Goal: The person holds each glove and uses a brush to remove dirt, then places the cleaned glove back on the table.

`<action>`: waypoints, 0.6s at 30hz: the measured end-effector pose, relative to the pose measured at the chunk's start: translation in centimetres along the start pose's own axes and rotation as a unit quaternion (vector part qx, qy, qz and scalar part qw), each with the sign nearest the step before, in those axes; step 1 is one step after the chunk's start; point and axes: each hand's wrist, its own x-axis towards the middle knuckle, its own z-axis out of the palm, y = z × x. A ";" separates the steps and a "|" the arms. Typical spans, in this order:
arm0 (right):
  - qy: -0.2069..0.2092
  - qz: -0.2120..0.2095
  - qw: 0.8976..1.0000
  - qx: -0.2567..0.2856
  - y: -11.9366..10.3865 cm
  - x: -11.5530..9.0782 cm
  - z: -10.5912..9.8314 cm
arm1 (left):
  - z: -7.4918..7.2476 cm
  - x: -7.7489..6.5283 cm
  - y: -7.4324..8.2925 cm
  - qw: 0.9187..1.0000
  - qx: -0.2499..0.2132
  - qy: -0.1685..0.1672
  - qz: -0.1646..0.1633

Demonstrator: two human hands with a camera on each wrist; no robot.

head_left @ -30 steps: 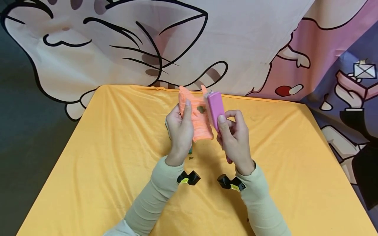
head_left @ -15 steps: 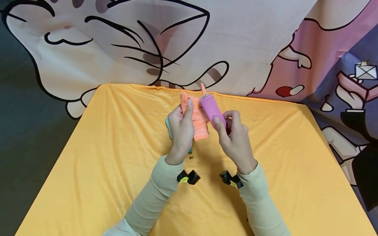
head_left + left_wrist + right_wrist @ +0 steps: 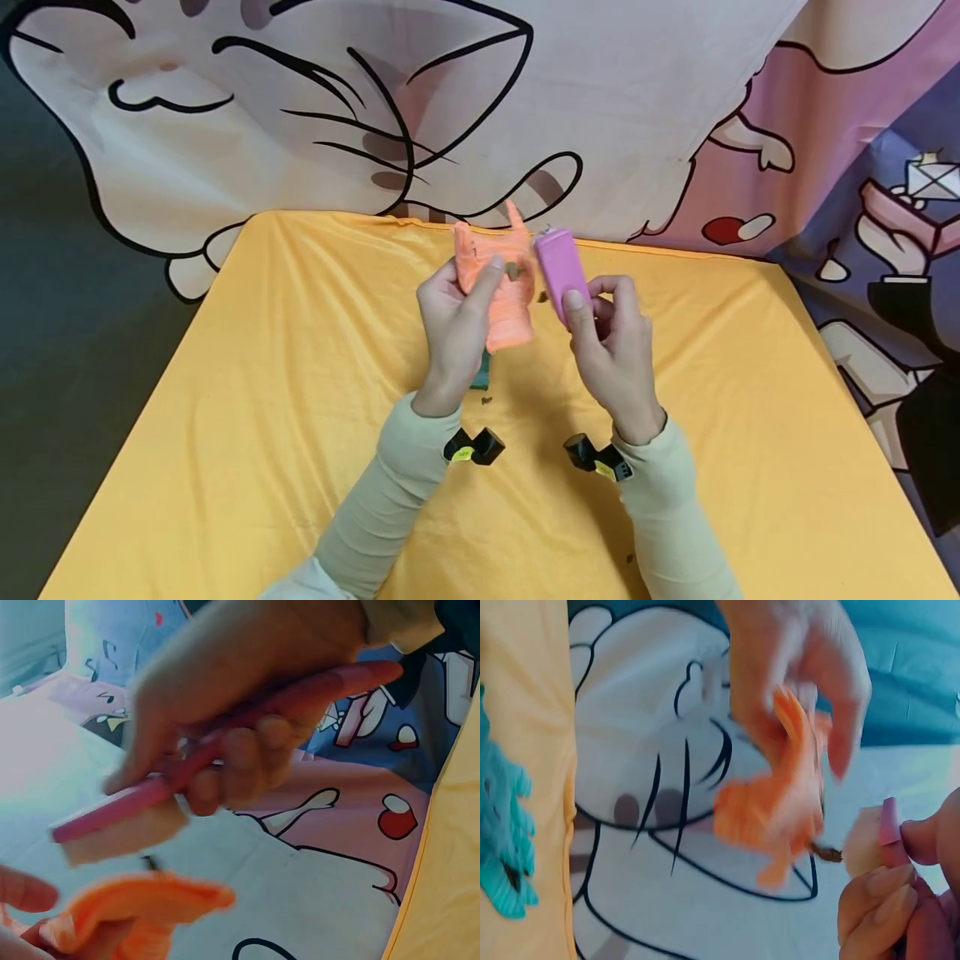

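My left hand [image 3: 452,337] holds a small orange knitted piece [image 3: 513,312] by its left side, thumb across its front. Narrow strips stick up from its top, and a brownish-green clump [image 3: 513,271] shows on its face. To the right, my right hand [image 3: 618,362] grips a pink brush [image 3: 561,265], thumb on its back. Pale bristles [image 3: 124,836] on the brush face down toward the orange knit [image 3: 161,892] in the left wrist view, a little apart from it. A dark bit [image 3: 825,853] shows between the knit and the bristles in the right wrist view.
A teal knitted piece [image 3: 502,817] lies on the yellow-clothed table [image 3: 300,400], mostly hidden behind my left hand in the head view. Small brown bits [image 3: 487,401] are near it, and another bit [image 3: 542,297] shows beside the brush. A printed cartoon backdrop [image 3: 637,108] hangs behind.
The brush lay over the orange knit half a second ago, hiding the clump; now it is off to the right and the clump shows again. A brown bit has appeared between knit and brush.
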 end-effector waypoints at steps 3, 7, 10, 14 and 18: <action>0.004 -0.034 0.999 0.013 -0.7 -0.4 0.4 | 0.2 -0.3 0.0 0.998 0.016 -0.048 -0.023; -0.005 -0.053 0.998 -0.025 -1.0 -0.5 0.9 | 0.2 -0.3 0.2 0.995 0.035 -0.086 -0.028; -0.030 -0.047 0.997 -0.056 -0.9 -0.3 0.9 | 0.0 -0.2 0.4 0.996 0.012 -0.082 -0.031; -0.061 -0.030 0.995 -0.075 -0.1 0.0 0.4 | -0.4 0.0 0.3 0.995 -0.046 -0.067 -0.053; -0.083 -0.010 0.993 -0.086 0.6 0.3 -0.3 | -0.3 0.2 -0.1 0.992 -0.077 -0.057 -0.084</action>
